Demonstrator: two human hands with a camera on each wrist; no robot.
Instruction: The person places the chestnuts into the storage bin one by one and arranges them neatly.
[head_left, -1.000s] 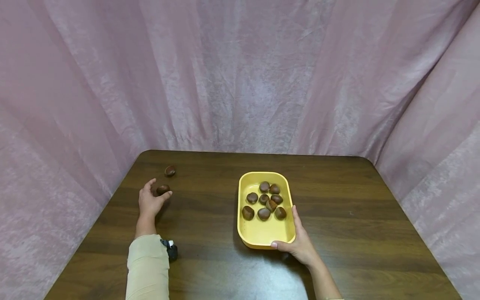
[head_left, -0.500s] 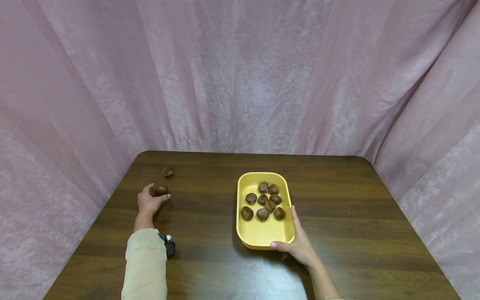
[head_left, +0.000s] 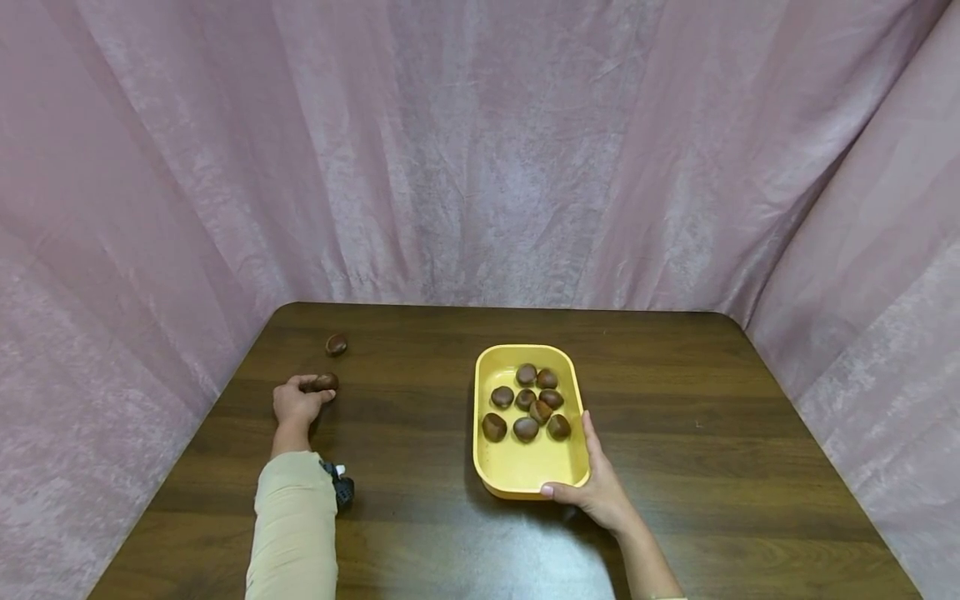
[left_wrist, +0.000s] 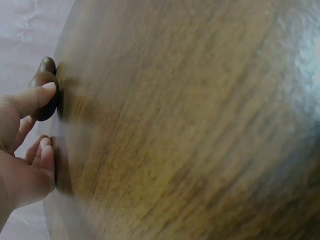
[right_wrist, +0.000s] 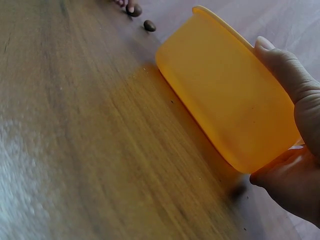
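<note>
My left hand (head_left: 296, 403) is at the table's left side, pinching a brown chestnut (head_left: 327, 381) between thumb and fingers. In the left wrist view the thumb (left_wrist: 41, 95) lies across this chestnut, close over the tabletop. Just beyond it lies a second chestnut (head_left: 336, 344). My right hand (head_left: 600, 492) grips a yellow plastic container (head_left: 525, 468) by its near right corner, thumb over the rim. Several chestnuts (head_left: 526, 429) lie inside, mostly toward the far end. From the right wrist, the container's outer wall (right_wrist: 220, 90) hides what is in it.
The dark wood-grain table (head_left: 405, 433) has rounded far corners. Pink velvety curtains (head_left: 480, 167) hang behind it and along both sides. A small black device (head_left: 342, 490) sits on the left wrist beside the light sleeve (head_left: 292, 525).
The left fingers have come down and closed around the nearer chestnut. The right hand and container stay in place, with only a slight shift of the whole head view.
</note>
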